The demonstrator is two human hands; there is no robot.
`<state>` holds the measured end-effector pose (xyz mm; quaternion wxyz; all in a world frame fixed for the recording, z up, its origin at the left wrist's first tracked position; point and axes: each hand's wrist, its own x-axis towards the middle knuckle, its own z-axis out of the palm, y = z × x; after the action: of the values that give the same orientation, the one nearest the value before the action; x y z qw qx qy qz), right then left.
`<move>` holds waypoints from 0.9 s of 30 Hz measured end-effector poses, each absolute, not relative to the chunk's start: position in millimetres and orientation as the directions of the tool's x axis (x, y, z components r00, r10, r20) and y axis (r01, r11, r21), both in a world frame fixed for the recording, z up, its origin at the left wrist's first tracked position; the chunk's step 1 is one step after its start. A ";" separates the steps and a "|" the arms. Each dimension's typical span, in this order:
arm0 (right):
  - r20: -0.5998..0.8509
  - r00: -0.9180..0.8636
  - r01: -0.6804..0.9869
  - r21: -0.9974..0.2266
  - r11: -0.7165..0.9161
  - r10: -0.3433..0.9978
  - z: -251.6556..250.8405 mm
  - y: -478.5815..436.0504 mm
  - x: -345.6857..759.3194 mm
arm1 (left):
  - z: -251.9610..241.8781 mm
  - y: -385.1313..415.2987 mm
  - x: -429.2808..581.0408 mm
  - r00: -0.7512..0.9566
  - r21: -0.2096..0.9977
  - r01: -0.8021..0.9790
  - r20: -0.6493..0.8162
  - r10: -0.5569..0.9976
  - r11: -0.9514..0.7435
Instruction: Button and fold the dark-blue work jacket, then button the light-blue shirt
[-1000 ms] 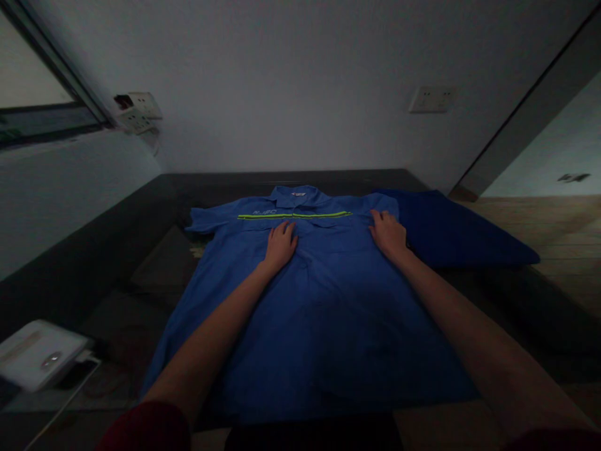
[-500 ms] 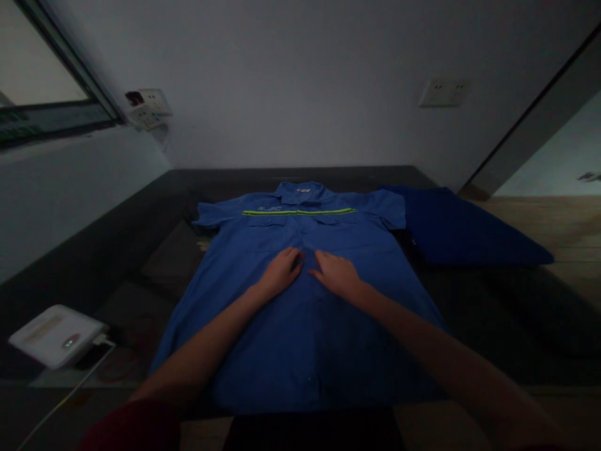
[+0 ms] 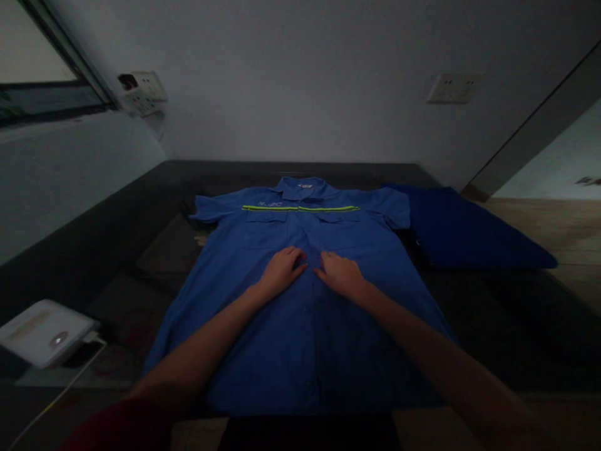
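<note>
A blue short-sleeved work shirt [image 3: 263, 326] lies spread face up, its collar at the far end and a yellow-green stripe across the chest. Over its middle, beside the front placket, my left hand [image 3: 282, 268] has its fingers bent and its thumb turned inward, gripping the cloth. Just across the placket my right hand [image 3: 342, 273] mirrors it, fingers curled onto the shirt front. A small gap separates the two hands. The dim light leaves the fingertips unclear, and any button between them is hidden.
A darker blue folded cloth [image 3: 474, 232] lies right of the shirt on the dark table [image 3: 511, 338]. At the left edge stands a white box [image 3: 47, 332] with a cable [image 3: 66, 389] plugged in. A wall with sockets [image 3: 454, 89] bounds the back.
The view has shifted slightly, so the white box sits farther left and higher. Both hands stay at the placket with almost the same pose; the shirt lies as before.
</note>
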<state>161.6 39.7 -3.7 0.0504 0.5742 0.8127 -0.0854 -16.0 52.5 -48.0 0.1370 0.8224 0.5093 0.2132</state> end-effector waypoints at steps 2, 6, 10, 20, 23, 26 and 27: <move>-0.182 -0.329 0.944 -0.076 0.321 0.927 -3.5 38.7 160.9 | -48.5 52.9 -15.9 0.393 0.449 0.773 0.213 0.894 -0.447; -0.150 -0.322 0.947 -0.047 0.319 0.935 -4.0 36.4 157.0 | -50.7 53.8 -15.6 0.396 0.438 0.777 0.217 0.892 -0.452; -0.129 -0.317 0.948 -0.028 0.316 0.940 -7.1 37.0 154.3 | -52.0 53.8 -14.6 0.385 0.427 0.786 0.228 0.894 -0.448; -0.138 -0.343 0.939 -0.036 0.342 0.929 -8.8 38.5 158.9 | -47.8 52.6 -14.5 0.392 0.403 0.802 0.201 0.898 -0.440; -0.132 -0.322 0.946 -0.012 0.323 0.938 -7.8 35.8 153.8 | -47.8 52.2 -13.0 0.386 0.401 0.806 0.199 0.901 -0.435; -0.110 -0.287 0.957 0.017 0.291 0.952 -7.5 33.5 148.2 | -48.2 51.6 -10.8 0.364 0.396 0.818 0.204 0.909 -0.417; -0.105 -0.281 0.958 0.022 0.285 0.954 -7.1 33.4 147.4 | -48.6 51.6 -10.2 0.357 0.394 0.822 0.207 0.911 -0.412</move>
<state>147.4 33.4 -7.1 0.0488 0.5975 0.8000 -0.0229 -10.2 51.6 -48.6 0.1116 0.8162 0.5306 0.1996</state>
